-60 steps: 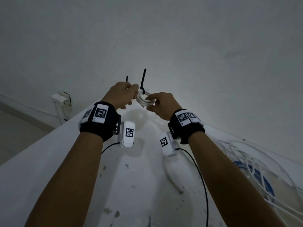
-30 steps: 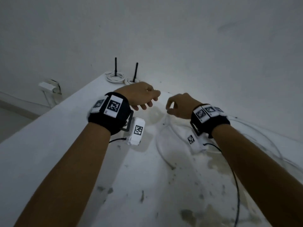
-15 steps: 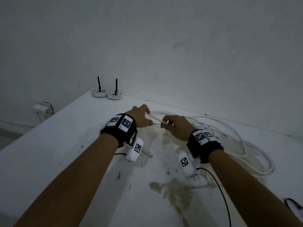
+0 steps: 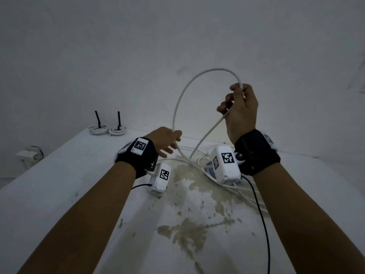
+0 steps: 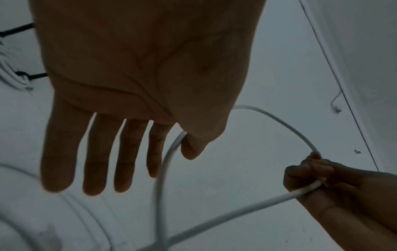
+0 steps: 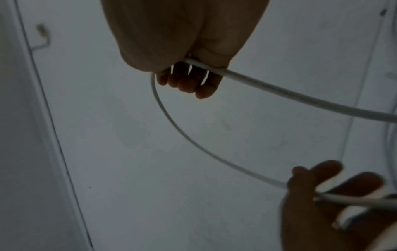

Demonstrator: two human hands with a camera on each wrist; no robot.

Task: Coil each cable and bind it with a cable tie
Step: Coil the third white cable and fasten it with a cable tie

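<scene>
I have a white cable (image 4: 178,99) up off the worktop (image 4: 59,184); my right hand (image 4: 240,111) is raised and curled round it, gripping both the top of a big arch and the strand that drops back to the loose heap on the worktop; my left hand (image 4: 165,142) sits lower with fingers (image 5: 96,152) straight and spread, the cable running between thumb and forefinger, guided rather than clamped. I judge this the first loop of a fresh coil; two finished coils (image 4: 106,129) with black ties (image 4: 98,120) lie at the far edge. Next I must feed more slack through the left hand and lay another turn into the right, matching the loop so it stays flat.
</scene>
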